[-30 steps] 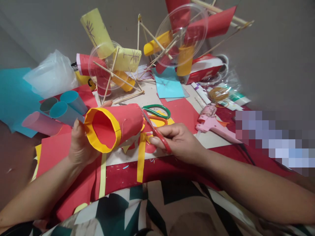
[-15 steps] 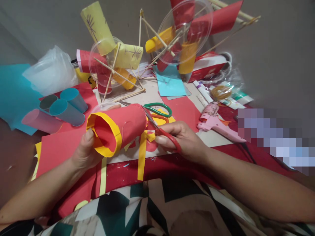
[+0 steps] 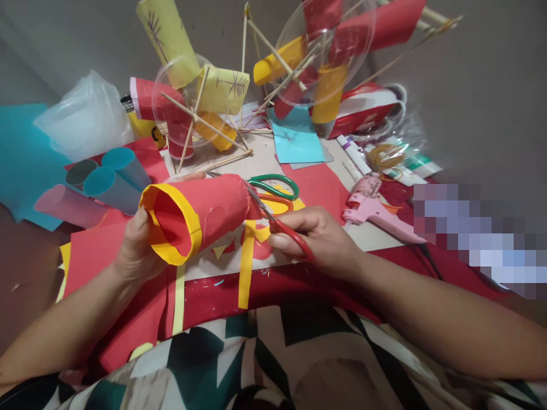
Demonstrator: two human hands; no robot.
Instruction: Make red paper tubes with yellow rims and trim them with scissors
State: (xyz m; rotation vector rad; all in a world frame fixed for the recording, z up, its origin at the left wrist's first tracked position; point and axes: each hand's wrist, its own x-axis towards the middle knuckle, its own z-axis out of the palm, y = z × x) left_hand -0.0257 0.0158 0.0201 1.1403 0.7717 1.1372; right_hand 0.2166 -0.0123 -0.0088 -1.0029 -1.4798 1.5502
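Note:
My left hand [image 3: 135, 250] is wrapped round a red paper tube [image 3: 205, 208] with a yellow band at its open near end, holding it level above the work surface. My right hand [image 3: 318, 239] grips red-handled scissors [image 3: 277, 225], whose blades reach the tube's far end. A yellow paper strip [image 3: 245, 265] hangs down from that far end onto the table.
Green-handled scissors [image 3: 273, 185], a pink glue gun [image 3: 374, 210], blue and pink paper tubes [image 3: 100, 185], two stick-and-plastic-plate wheels with paper rolls [image 3: 194, 108] [image 3: 325, 51], a plastic bag [image 3: 85, 117], red and blue sheets, rubber bands [image 3: 384, 156].
The tube has turned and tilted slightly in my left hand, its open end shifting left. My right hand with the scissors has edged right, staying at the tube's far end.

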